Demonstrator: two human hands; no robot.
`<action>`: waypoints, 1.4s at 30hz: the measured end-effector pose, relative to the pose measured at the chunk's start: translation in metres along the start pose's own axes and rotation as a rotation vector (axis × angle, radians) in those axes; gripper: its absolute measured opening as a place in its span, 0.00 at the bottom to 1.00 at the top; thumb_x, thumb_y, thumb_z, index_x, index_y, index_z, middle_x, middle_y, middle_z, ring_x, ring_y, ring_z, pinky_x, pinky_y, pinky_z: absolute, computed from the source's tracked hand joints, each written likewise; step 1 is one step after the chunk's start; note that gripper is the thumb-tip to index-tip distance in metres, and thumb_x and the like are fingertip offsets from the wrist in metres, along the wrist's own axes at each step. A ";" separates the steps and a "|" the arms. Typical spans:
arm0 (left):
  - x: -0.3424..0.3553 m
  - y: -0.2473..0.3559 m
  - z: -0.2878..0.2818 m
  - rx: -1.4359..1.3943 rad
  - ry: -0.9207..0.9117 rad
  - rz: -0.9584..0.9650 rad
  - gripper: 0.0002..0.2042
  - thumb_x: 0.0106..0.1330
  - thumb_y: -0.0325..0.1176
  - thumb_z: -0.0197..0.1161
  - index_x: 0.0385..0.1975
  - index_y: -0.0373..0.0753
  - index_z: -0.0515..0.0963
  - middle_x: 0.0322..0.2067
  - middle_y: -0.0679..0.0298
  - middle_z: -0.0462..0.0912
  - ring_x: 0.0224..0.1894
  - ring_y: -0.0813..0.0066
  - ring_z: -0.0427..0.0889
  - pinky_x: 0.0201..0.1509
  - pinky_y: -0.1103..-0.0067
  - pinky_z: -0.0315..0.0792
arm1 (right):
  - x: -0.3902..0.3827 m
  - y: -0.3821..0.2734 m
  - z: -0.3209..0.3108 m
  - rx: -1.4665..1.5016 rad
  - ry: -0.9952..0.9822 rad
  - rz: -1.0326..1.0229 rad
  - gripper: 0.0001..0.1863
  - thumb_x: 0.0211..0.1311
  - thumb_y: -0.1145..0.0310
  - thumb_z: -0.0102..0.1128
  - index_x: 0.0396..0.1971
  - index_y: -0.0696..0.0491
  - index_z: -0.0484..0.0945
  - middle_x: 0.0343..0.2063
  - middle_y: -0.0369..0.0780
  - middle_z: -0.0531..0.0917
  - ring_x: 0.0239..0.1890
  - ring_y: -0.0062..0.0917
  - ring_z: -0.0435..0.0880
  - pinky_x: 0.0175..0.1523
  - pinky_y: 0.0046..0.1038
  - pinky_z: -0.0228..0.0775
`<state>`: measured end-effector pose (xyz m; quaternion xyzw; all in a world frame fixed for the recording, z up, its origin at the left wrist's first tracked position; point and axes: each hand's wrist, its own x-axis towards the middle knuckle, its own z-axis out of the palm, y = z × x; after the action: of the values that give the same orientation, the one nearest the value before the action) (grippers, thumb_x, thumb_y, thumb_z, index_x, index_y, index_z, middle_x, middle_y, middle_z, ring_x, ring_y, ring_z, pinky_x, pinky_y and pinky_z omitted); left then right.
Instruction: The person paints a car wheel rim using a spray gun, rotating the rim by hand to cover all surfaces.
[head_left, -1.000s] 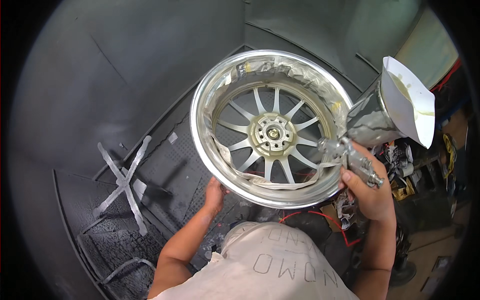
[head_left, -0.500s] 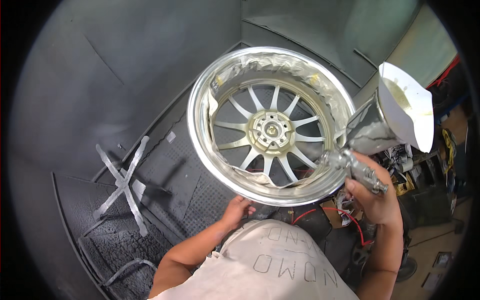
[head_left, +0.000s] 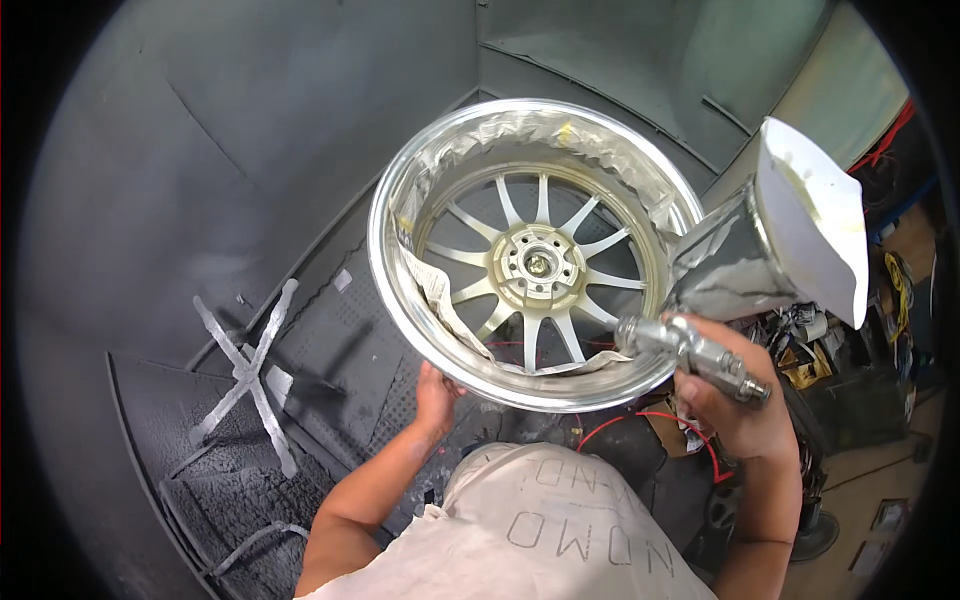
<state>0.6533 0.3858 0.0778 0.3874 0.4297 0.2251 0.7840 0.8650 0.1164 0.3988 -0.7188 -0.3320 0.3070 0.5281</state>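
Note:
A multi-spoke alloy wheel rim (head_left: 535, 392) faces up in front of me, its outer lip shiny and its spokes and hub (head_left: 538, 262) pale gold-silver. Crumpled masking paper (head_left: 470, 135) with bits of yellow tape lines the inside of the barrel. At the near left edge my left hand (head_left: 436, 400) is closed on the lip; some of its fingers are hidden beneath it. My right hand (head_left: 735, 400) grips a metal spray gun (head_left: 690, 350), its nozzle over the rim's near right side. The gun's metal cup (head_left: 725, 255) carries a white paper cone (head_left: 815, 215).
A paint-crusted cross-shaped stand (head_left: 245, 376) is at the left. Grey booth walls (head_left: 330, 100) rise behind the rim. On the right lie a cluttered shelf (head_left: 815, 350) and a red hose (head_left: 700, 430). What supports the rim is hidden.
The rim has turned counterclockwise, carrying its tape marks round to the left. My left hand has moved left along with the lip. The spray gun has shifted slightly left and down.

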 end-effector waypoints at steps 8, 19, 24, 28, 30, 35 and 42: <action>-0.031 -0.026 0.055 0.049 -0.066 -0.183 0.12 0.78 0.38 0.50 0.57 0.45 0.70 0.43 0.67 0.83 0.36 0.81 0.81 0.36 0.82 0.74 | 0.028 0.002 -0.046 0.056 0.108 0.078 0.28 0.64 0.71 0.65 0.64 0.64 0.72 0.29 0.35 0.82 0.26 0.14 0.76 0.29 0.18 0.69; -0.028 -0.052 0.081 0.144 -0.346 -0.424 0.10 0.71 0.29 0.56 0.49 0.36 0.75 0.41 0.62 0.82 0.36 0.74 0.81 0.39 0.78 0.77 | 0.047 0.010 -0.097 -0.097 0.089 -0.039 0.26 0.65 0.75 0.62 0.63 0.63 0.72 0.41 0.38 0.84 0.37 0.15 0.79 0.43 0.21 0.72; 0.016 -0.003 0.077 -0.029 -0.047 -0.187 0.11 0.68 0.23 0.47 0.48 0.38 0.73 0.37 0.64 0.81 0.33 0.77 0.78 0.36 0.81 0.73 | 0.056 0.002 -0.119 -0.001 0.117 0.105 0.28 0.64 0.71 0.64 0.64 0.62 0.71 0.39 0.39 0.84 0.34 0.14 0.78 0.40 0.19 0.72; 0.034 0.022 0.097 -0.029 0.025 -0.072 0.12 0.74 0.31 0.47 0.53 0.42 0.72 0.37 0.68 0.82 0.32 0.81 0.79 0.34 0.82 0.73 | 0.050 -0.003 -0.121 0.078 -0.013 0.099 0.29 0.63 0.68 0.68 0.62 0.63 0.73 0.36 0.37 0.84 0.33 0.15 0.78 0.40 0.19 0.72; 0.032 0.017 0.110 0.013 0.016 -0.067 0.12 0.77 0.35 0.47 0.55 0.45 0.72 0.38 0.70 0.82 0.32 0.84 0.78 0.34 0.82 0.72 | 0.049 -0.011 -0.125 0.152 -0.102 0.116 0.29 0.63 0.67 0.69 0.61 0.64 0.74 0.41 0.38 0.84 0.34 0.14 0.78 0.41 0.19 0.72; 0.003 -0.019 0.122 -0.014 -0.034 -0.053 0.11 0.78 0.40 0.50 0.55 0.48 0.72 0.41 0.72 0.83 0.34 0.85 0.79 0.35 0.84 0.72 | 0.058 -0.015 -0.134 -0.005 0.072 -0.008 0.29 0.64 0.70 0.66 0.63 0.64 0.72 0.36 0.36 0.83 0.32 0.15 0.79 0.40 0.19 0.71; -0.022 -0.037 0.156 0.053 -0.161 -0.287 0.12 0.78 0.40 0.53 0.53 0.43 0.73 0.43 0.67 0.83 0.36 0.79 0.82 0.38 0.82 0.76 | 0.053 -0.014 -0.151 0.100 0.020 0.076 0.29 0.64 0.71 0.66 0.64 0.64 0.72 0.29 0.34 0.81 0.29 0.15 0.77 0.33 0.18 0.70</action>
<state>0.7748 0.2839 0.1107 0.3595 0.4221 0.0678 0.8295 1.0137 0.0783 0.4458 -0.7067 -0.2833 0.3357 0.5546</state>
